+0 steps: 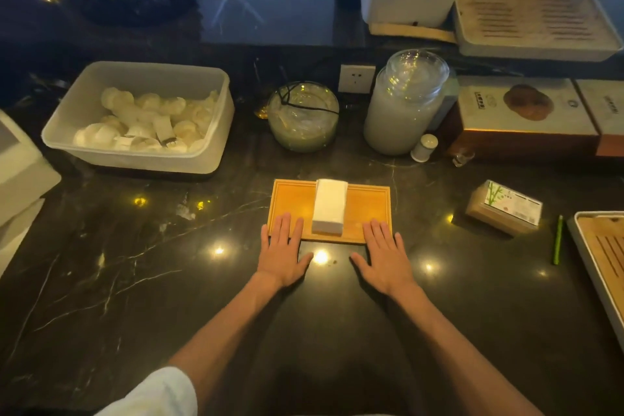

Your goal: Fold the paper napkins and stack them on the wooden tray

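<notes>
Both bare forearms reach forward over the dark, veined stone counter [141, 280], a white sleeve [158, 392] showing at the left elbow. Left hand [283, 252] lies flat, palm down, fingers spread and grasping nothing; its fingertips overlap the near left edge of the flat rectangular orange-brown wooden tray [293, 203]. Right hand [385, 257] mirrors it, flat and released, its fingertips at the tray's near right corner.

Between the two hands, just beyond the fingertips, a neat white stack of folded paper napkins [329, 208] stands on the tray, running from its far rim to its near rim; neither hand touches it.

Bare counter spreads wide to the outside of the left hand and back toward the person. Beyond the left hand, well apart, sits a translucent rectangular plastic tub of pale wrapped pieces [141, 118]. Straight past the tray stand a round glass bowl [303, 118] and a tall lidded glass jar with whitish contents [403, 105], with a small white shaker [423, 147] beside the jar.

Outside the right hand, room is tighter: a brown paper-wrapped pack with a bamboo label [504, 208], a thin green stick [557, 240], then a slatted wooden tray in a pale rim [602, 253] at the counter's edge.
</notes>
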`<state>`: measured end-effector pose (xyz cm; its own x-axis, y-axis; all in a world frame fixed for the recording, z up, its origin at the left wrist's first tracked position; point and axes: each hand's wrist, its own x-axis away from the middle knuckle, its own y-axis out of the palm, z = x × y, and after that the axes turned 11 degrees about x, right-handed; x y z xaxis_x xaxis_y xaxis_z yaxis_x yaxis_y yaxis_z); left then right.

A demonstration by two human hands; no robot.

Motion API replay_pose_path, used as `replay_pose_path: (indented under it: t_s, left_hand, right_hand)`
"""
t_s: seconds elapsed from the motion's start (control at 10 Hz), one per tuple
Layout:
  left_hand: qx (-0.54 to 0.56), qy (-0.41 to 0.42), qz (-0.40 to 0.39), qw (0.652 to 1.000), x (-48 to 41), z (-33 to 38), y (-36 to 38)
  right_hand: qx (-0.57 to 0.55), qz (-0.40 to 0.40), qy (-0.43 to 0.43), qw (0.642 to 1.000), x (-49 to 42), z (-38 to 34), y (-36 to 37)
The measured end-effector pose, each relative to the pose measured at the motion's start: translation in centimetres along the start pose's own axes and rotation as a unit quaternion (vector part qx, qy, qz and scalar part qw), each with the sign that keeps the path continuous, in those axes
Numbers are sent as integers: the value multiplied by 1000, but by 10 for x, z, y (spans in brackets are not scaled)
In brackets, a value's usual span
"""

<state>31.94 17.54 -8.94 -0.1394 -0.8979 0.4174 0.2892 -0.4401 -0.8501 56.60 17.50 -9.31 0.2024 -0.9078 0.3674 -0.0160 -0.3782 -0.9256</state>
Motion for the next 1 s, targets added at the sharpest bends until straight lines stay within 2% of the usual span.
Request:
replay_pose_path:
  t_s: [0.2, 0.4, 0.6, 0.7, 0.8, 0.9, 1.0]
  left_hand:
    - [-7, 8, -4, 1000, -47, -1, -16]
    - [-31, 9, 8, 999, -50, -1, -15]
    - [-49, -19, -13, 999, -44, 16, -32]
    - [-35, -14, 49, 998, -31, 21, -47]
    - [-22, 2, 112, 993, -16, 22, -70]
    - [-53, -13, 149, 987, -8, 22, -120]
    - [-68, 7, 215, 974, -8, 32, -185]
  right_hand:
    - [2, 4, 12, 1000, -42, 10, -12]
    - [-18, 3, 18, 1000, -44, 8, -14]
    - [-27, -26, 16, 999, -41, 7, -36]
    - [-31, 49, 2, 998, -27, 11, -55]
    - [-5, 175, -17, 984, -6, 14, -71]
    - [35, 205, -9, 978, -2, 15, -110]
    - [54, 274, -24, 960, -10, 15, -170]
